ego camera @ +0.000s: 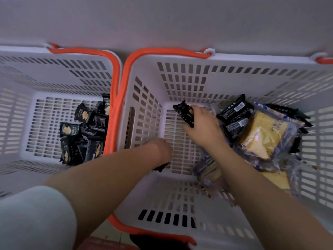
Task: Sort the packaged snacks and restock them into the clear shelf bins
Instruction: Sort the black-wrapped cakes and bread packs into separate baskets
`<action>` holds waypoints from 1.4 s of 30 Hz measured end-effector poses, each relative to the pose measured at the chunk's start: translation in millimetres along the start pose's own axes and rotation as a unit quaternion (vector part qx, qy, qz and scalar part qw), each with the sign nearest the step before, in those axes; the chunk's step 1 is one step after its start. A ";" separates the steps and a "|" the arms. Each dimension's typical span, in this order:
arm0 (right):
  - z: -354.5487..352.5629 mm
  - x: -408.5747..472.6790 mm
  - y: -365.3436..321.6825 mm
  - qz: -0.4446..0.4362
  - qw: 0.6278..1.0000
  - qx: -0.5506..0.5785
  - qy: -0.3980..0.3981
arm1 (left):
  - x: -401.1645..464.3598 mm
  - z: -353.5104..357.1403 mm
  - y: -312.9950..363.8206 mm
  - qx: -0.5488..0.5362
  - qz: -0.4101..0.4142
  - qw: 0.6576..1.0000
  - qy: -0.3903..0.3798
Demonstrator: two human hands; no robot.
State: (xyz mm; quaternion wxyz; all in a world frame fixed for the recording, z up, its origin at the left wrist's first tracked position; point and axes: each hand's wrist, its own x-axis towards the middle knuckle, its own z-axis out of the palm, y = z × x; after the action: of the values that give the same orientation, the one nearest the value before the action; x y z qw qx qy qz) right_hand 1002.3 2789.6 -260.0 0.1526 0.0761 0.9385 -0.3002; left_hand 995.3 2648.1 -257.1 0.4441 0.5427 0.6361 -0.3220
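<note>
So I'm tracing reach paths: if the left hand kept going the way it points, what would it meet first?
Probably the slotted floor of the right basket. The left hand points down into it, a black packet half hidden beneath. Depth is unclear.

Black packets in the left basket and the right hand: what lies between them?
Head view: the orange handles and the right basket's slotted wall.

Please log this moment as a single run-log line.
right hand: holding black snack packet | left hand: on black packet, grip unclear | both in right basket | left basket: black packets only
</note>
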 end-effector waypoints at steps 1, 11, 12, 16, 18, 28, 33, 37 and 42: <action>-4.2 -8.5 -1.5 0.026 0.998 0.063 -0.001 | 2.1 1.1 0.6 0.014 0.007 1.000 0.006; -54.0 -75.1 -19.5 0.255 0.858 0.445 -0.038 | -44.5 -21.9 4.7 -0.088 -0.070 0.989 0.097; -60.0 -80.7 -24.7 0.261 0.854 0.449 -0.026 | -59.0 -26.5 5.7 -0.141 -0.072 0.976 0.149; -89.7 -98.7 -62.8 0.272 0.834 0.480 -0.028 | -121.5 -29.6 5.3 -0.371 -0.063 0.865 0.332; -101.4 -102.9 -87.6 0.276 0.803 0.527 -0.033 | -152.7 -21.1 2.7 -0.499 -0.070 0.769 0.393; -113.1 -130.2 -188.2 0.202 0.899 0.364 -0.139 | -226.6 97.7 12.0 -0.739 -0.161 0.494 0.428; -62.0 -127.7 -230.9 0.238 0.891 0.355 -0.155 | -232.6 139.4 14.5 -0.879 -0.168 0.315 0.316; 11.3 -129.4 -270.7 0.276 0.833 0.457 -0.144 | -235.6 156.0 20.2 -0.929 -0.130 0.165 0.304; 57.7 -137.2 -285.0 0.292 0.803 0.506 -0.119 | -238.8 164.6 19.7 -0.925 -0.137 0.157 0.318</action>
State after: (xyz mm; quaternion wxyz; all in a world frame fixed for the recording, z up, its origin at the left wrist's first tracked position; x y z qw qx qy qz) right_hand 1078.6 2518.4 -105.0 0.2831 0.3768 0.5614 -0.6802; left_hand 1053.9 2408.7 -102.8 0.3255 -0.3105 0.6132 0.6493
